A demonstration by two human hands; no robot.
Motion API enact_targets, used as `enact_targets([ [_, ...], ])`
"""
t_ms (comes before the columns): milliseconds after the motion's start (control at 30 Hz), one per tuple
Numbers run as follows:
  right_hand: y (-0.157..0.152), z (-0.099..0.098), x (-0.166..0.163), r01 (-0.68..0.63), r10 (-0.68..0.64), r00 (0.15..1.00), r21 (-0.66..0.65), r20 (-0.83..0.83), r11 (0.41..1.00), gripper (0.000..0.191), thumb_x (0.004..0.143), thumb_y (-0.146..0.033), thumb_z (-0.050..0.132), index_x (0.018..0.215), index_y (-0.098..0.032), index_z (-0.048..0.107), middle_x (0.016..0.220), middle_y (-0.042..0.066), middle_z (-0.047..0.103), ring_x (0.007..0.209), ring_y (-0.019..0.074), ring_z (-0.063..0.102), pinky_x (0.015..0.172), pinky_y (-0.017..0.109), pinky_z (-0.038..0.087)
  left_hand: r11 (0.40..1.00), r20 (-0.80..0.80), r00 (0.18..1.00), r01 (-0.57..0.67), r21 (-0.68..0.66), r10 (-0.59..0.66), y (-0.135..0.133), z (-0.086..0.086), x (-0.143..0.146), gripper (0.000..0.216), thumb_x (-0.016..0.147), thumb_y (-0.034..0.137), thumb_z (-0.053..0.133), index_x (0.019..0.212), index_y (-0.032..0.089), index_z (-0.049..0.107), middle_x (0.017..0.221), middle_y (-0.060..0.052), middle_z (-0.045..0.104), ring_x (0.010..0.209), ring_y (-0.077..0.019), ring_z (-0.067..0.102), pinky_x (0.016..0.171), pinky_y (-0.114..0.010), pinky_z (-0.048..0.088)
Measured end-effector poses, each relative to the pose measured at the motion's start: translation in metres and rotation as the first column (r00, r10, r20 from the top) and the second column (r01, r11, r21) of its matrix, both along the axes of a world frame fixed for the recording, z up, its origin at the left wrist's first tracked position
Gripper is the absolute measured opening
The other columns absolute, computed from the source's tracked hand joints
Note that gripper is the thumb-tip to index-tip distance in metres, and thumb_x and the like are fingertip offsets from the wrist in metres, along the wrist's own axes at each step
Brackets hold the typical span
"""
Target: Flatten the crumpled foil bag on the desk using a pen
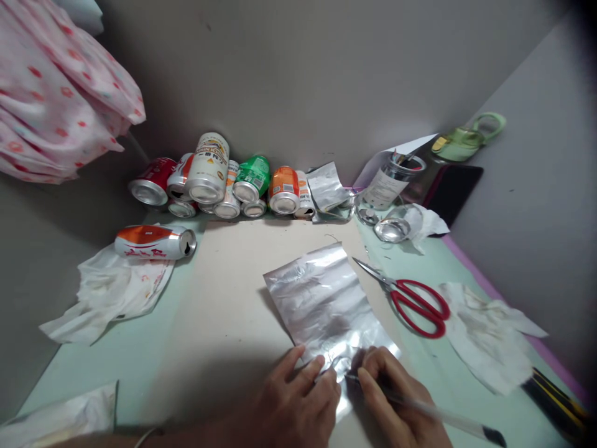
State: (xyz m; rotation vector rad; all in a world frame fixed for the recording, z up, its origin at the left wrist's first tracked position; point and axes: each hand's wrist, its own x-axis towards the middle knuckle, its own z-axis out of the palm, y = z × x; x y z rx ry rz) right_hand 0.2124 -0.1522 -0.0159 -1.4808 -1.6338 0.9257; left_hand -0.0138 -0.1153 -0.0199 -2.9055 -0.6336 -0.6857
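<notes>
A flattened sheet of shiny aluminium [321,298] lies on a beige board [224,311] in front of me. My left hand [298,398] presses on the sheet's near edge, fingers curled around a small ring-shaped piece I cannot make out clearly. My right hand [392,398] grips a clear pen [438,418] with a black cap, its tip touching the sheet beside the left fingers.
Red-handled scissors [415,302] lie right of the sheet. Several drink cans [209,180] are stacked against the back wall; one can [153,241] lies on crumpled tissue [112,289]. A cut can with tools [389,180], metal can ends [392,229], tissue [485,333] and a green bottle [461,140] sit right.
</notes>
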Motion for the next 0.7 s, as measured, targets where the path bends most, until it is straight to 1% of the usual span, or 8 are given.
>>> enact_targets([
  [100, -0.001, -0.002, 0.001, -0.002, 0.002, 1.000, -0.002, -0.004, 1.000, 0.032, 0.108, -0.036, 0.051, 0.079, -0.025, 0.050, 0.071, -0.001, 0.058, 0.063, 0.0175, 0.054, 0.059, 0.027, 0.049, 1.000, -0.020, 1.000, 0.009, -0.002, -0.010, -0.001, -0.004, 0.000, 0.025, 0.108, 0.027, 0.053, 0.121, 0.016, 0.072, 0.124, -0.004, 0.076, 0.119, -0.0187, 0.066, 0.112, -0.034, 0.049],
  [200, 0.000, -0.004, 0.002, 0.010, -0.010, 1.000, 0.005, -0.014, 1.000, 0.031, 0.108, -0.036, 0.051, 0.080, -0.025, 0.050, 0.072, -0.001, 0.058, 0.064, 0.0178, 0.055, 0.060, 0.028, 0.049, 1.000, 0.018, 1.000, 0.000, -0.019, 0.001, -0.002, -0.006, 0.001, 0.025, 0.108, 0.022, 0.052, 0.119, 0.016, 0.073, 0.122, -0.003, 0.076, 0.119, -0.0192, 0.066, 0.113, -0.035, 0.049],
  [333, 0.000, -0.003, 0.000, 0.025, -0.025, 1.000, 0.023, 0.010, 0.999, 0.030, 0.108, -0.034, 0.052, 0.080, -0.025, 0.050, 0.072, -0.001, 0.057, 0.064, 0.0171, 0.054, 0.060, 0.027, 0.046, 0.998, -0.019, 1.000, 0.005, -0.069, -0.007, -0.004, -0.002, 0.001, 0.027, 0.108, 0.023, 0.052, 0.124, 0.013, 0.070, 0.126, -0.005, 0.075, 0.122, -0.0210, 0.065, 0.114, -0.038, 0.047],
  [433, 0.001, 0.003, -0.004, 0.013, -0.012, 1.000, 0.031, -0.012, 0.999, 0.032, 0.108, -0.033, 0.051, 0.078, -0.024, 0.049, 0.069, -0.002, 0.054, 0.061, 0.0163, 0.050, 0.056, 0.027, 0.042, 0.995, 0.020, 1.000, -0.018, -0.102, 0.021, -0.005, 0.003, 0.002, 0.025, 0.108, 0.022, 0.052, 0.123, 0.011, 0.069, 0.123, -0.004, 0.076, 0.120, -0.0195, 0.066, 0.115, -0.037, 0.045],
  [500, 0.003, 0.008, -0.006, 0.021, -0.020, 0.999, 0.030, -0.051, 0.999, 0.034, 0.108, -0.034, 0.051, 0.076, -0.024, 0.049, 0.067, -0.002, 0.053, 0.059, 0.0160, 0.047, 0.055, 0.027, 0.040, 0.994, 0.050, 0.998, -0.028, -0.107, 0.034, -0.006, 0.006, 0.002, 0.024, 0.107, 0.019, 0.051, 0.121, 0.012, 0.070, 0.122, -0.003, 0.076, 0.118, -0.0188, 0.067, 0.115, -0.037, 0.045],
  [567, 0.005, 0.011, -0.006, 0.055, -0.053, 0.993, 0.015, -0.109, 0.998, 0.035, 0.107, -0.036, 0.053, 0.075, -0.024, 0.050, 0.067, -0.002, 0.051, 0.060, 0.0163, 0.046, 0.055, 0.028, 0.039, 0.995, 0.032, 0.999, -0.018, -0.102, 0.021, -0.007, 0.009, 0.001, 0.025, 0.107, 0.016, 0.050, 0.122, 0.012, 0.070, 0.124, -0.004, 0.075, 0.119, -0.0195, 0.067, 0.113, -0.038, 0.046],
  [633, 0.007, 0.013, -0.004, 0.110, -0.115, 0.973, -0.038, -0.202, 0.993, 0.036, 0.105, -0.038, 0.058, 0.073, -0.023, 0.052, 0.068, -0.002, 0.051, 0.062, 0.0167, 0.047, 0.058, 0.028, 0.040, 0.994, -0.012, 1.000, -0.010, -0.105, 0.009, -0.007, 0.012, 0.000, 0.026, 0.107, 0.016, 0.051, 0.126, 0.012, 0.069, 0.127, -0.006, 0.074, 0.121, -0.0205, 0.067, 0.112, -0.039, 0.048],
  [700, 0.010, 0.013, 0.001, 0.149, -0.180, 0.926, -0.116, -0.333, 0.982, 0.035, 0.102, -0.039, 0.063, 0.073, -0.023, 0.053, 0.069, -0.002, 0.049, 0.063, 0.0163, 0.045, 0.058, 0.028, 0.039, 0.995, 0.028, 0.999, -0.026, -0.094, 0.029, -0.007, 0.013, 0.000, 0.026, 0.107, 0.015, 0.050, 0.123, 0.012, 0.070, 0.124, -0.005, 0.076, 0.118, -0.0205, 0.068, 0.110, -0.038, 0.049],
])
